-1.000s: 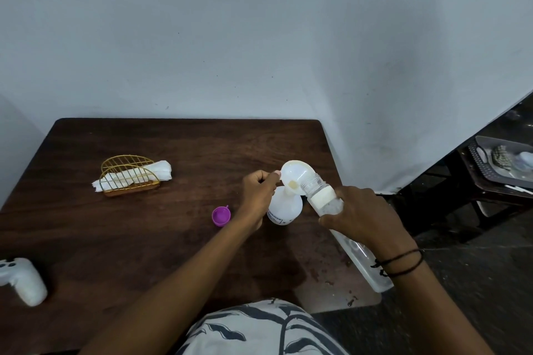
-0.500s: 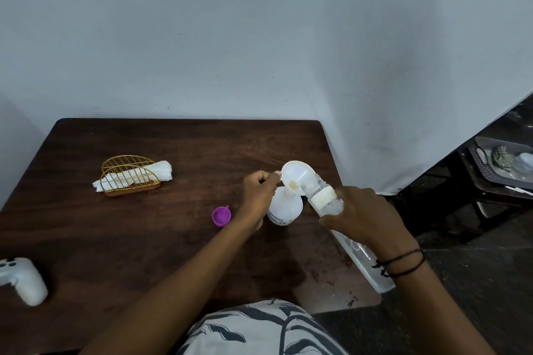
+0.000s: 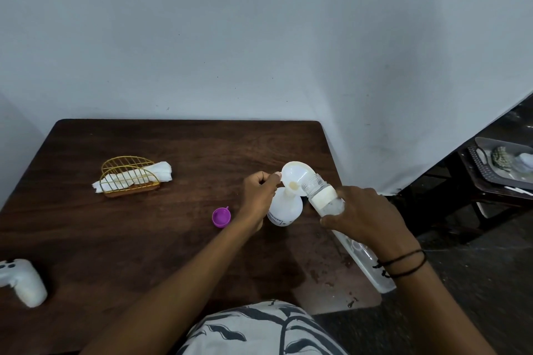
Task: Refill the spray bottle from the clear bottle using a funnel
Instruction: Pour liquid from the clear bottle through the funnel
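Funnel (image 3: 294,179) pinched by left hand (image 3: 261,194); right hand (image 3: 366,215) grips one clear bottle (image 3: 326,197).

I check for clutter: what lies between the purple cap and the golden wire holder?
Head view: only bare table between purple cap and wire holder.

clear bottle (image 3: 324,196) | base slightly lower than 1 s ago; mouth unchanged at funnel (image 3: 294,174) rim
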The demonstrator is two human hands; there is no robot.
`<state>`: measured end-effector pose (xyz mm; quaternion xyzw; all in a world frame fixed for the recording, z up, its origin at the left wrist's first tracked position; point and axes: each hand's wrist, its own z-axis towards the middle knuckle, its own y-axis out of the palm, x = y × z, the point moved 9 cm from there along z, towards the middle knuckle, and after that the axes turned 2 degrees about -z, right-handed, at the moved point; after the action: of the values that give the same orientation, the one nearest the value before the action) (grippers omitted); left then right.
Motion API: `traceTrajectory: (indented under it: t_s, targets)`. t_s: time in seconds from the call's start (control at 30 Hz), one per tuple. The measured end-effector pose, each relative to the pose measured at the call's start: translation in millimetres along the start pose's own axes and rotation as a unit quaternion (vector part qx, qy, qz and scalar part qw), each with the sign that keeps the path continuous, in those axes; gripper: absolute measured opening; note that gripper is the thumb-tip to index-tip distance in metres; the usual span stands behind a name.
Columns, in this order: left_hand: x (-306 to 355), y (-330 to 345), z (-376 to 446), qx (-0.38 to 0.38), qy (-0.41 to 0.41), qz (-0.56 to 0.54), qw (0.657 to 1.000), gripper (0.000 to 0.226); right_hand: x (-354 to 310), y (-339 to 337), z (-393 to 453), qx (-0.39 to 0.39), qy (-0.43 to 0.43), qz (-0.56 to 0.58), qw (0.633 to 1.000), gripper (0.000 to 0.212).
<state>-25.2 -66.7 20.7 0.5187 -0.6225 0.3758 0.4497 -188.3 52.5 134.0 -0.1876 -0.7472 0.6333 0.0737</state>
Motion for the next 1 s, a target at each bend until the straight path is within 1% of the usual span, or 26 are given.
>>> traceTrajectory:
  t_s: [0.17,0.33,0.57,0.9,1.0]
  targets:
    - [0.1,0.2,1.1,-0.002,0.002,0.0,1.0,0.039,2.2,-0.1,0.5,0.0,0.014,0.01,1.0,0.042]
    - [-2.0,0.1,2.4,-0.001,-0.002,0.003,1.0,0.038,2.6,-0.3,2.0,-0.001,0.009,0.002,1.0,0.051]
    - [-4.1,-0.7,3.6,-0.002,-0.002,0.006,1.0,0.039,0.3,-0.9,2.7,0.002,0.003,0.0,1.0,0.048]
    - [-5.2,-3.7,3.1,0.005,-0.002,0.017,1.0,0.038,-1.5,-2.6,2.5,0.001,0.001,-0.009,1.0,0.053]
    - [-4.8,-4.3,2.4,0.006,-0.004,0.02,1.0,0.039,-2.8,-2.4,2.6,-0.002,-0.004,-0.01,1.0,0.051]
